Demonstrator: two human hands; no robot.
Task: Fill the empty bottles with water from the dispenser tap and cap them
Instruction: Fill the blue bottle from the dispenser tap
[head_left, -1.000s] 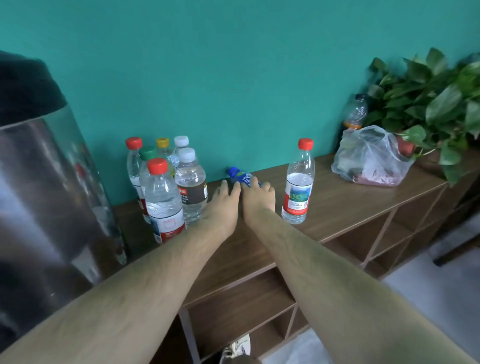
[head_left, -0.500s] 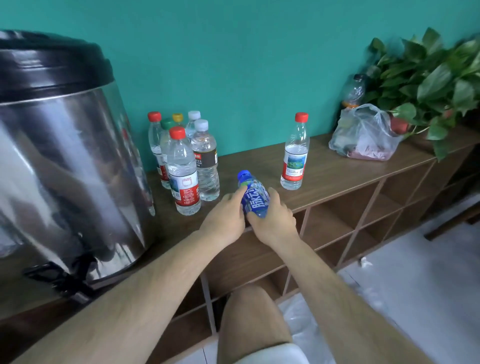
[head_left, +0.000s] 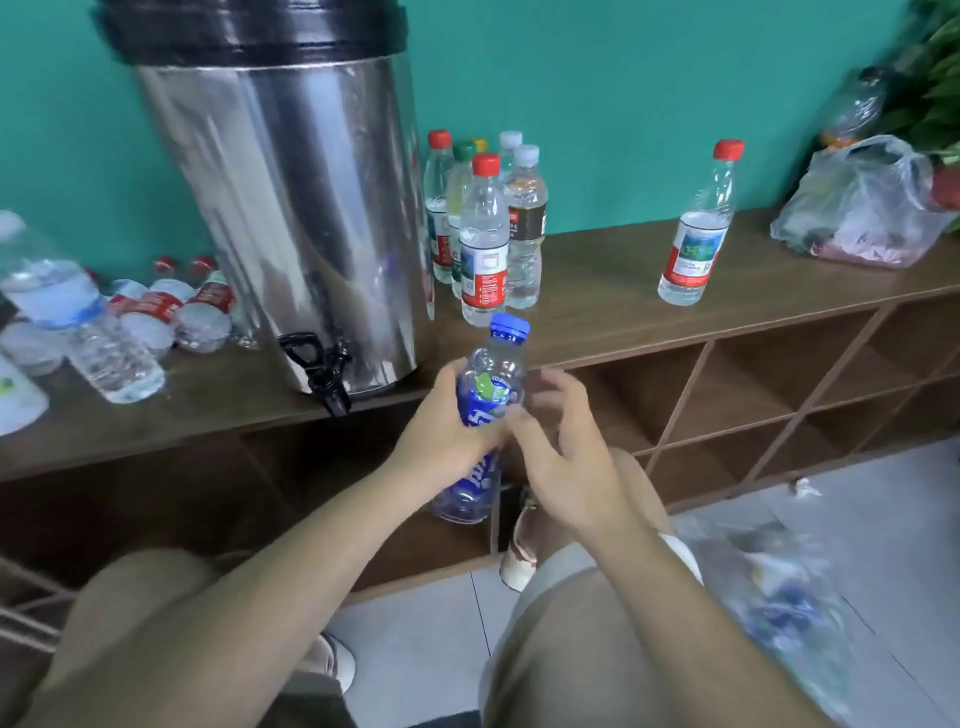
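- The blue bottle (head_left: 491, 384) hangs just off the front edge of the worktop (head_left: 597, 291). It is neck up, its long axis close to upright, and its blue cap (head_left: 509, 327) is still on.
- The left hand (head_left: 447, 431) grips it round the labelled middle, fingers curled.
- The right hand (head_left: 566, 457) sits just beside the bottle's right flank, fingers loose and spread, holding nothing. I cannot tell whether its thumb touches the label.
- The cap stands above both hands, straight up the axis. I'd send the free right hand up to unscrew it.
- The tap (head_left: 324, 374) lies to the bottle's left, at the foot of the steel dispenser (head_left: 291, 208).
- Capped bottles (head_left: 483, 234) stand behind.
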